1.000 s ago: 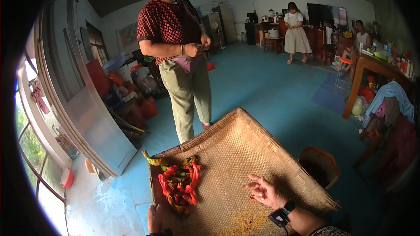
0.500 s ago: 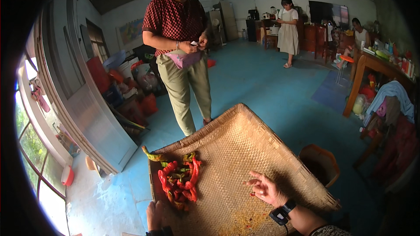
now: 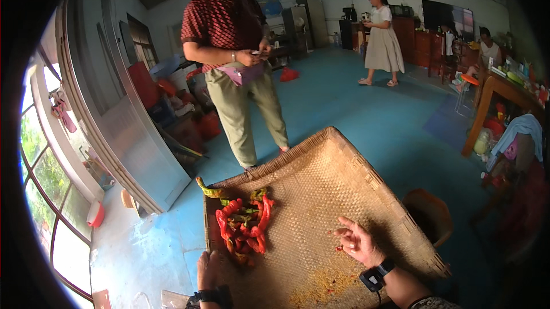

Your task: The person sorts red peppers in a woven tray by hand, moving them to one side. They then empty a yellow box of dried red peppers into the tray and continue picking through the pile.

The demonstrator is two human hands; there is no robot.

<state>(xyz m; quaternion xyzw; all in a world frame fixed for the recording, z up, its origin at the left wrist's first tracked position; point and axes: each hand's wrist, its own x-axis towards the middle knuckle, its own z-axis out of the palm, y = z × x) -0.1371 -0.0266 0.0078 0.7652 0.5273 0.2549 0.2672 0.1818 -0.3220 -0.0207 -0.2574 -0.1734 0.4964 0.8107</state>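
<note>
Head view: person (image 3: 235,62) stands beyond woven tray (image 3: 344,183), peppers (image 3: 243,226).

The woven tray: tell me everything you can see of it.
The woven tray is a flat, roughly square basket of tan plaited strips with a raised, bound rim. It sits tilted, one corner pointing away from the person. A pile of red and green chillies lies near its left edge, and yellowish seeds are scattered at the near side. The right hand rests open on the weave; the left hand grips the near left rim.
</note>
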